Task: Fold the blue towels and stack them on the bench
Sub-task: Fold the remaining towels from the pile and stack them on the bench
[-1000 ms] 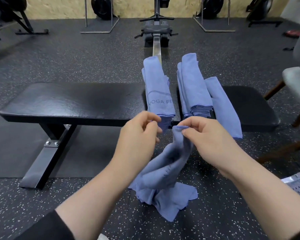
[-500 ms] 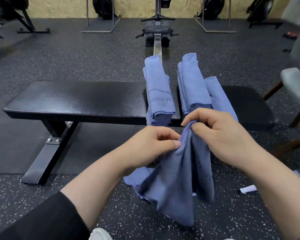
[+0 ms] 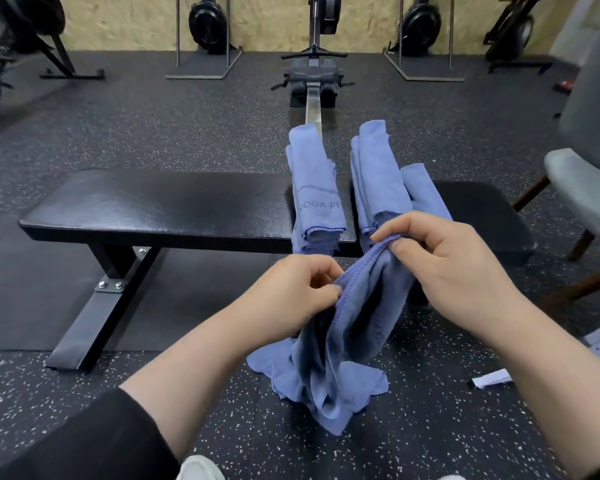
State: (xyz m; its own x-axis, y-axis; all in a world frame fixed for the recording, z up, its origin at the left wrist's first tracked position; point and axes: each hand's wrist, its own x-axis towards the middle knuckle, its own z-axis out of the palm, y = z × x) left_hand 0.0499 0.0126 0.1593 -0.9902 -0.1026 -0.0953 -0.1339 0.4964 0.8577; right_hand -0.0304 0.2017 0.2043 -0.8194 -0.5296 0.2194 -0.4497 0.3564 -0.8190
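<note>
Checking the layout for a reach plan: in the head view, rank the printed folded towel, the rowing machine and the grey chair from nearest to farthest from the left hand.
From the left hand:
1. Printed folded towel, on the bench just ahead.
2. Grey chair, off to the right.
3. Rowing machine, beyond the bench, straight ahead.

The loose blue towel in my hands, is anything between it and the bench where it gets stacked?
Nothing visible does. The loose blue cloth towel hangs in front of the black padded bench, whose near edge is open; two folded blue towel piles already sit there.
</note>
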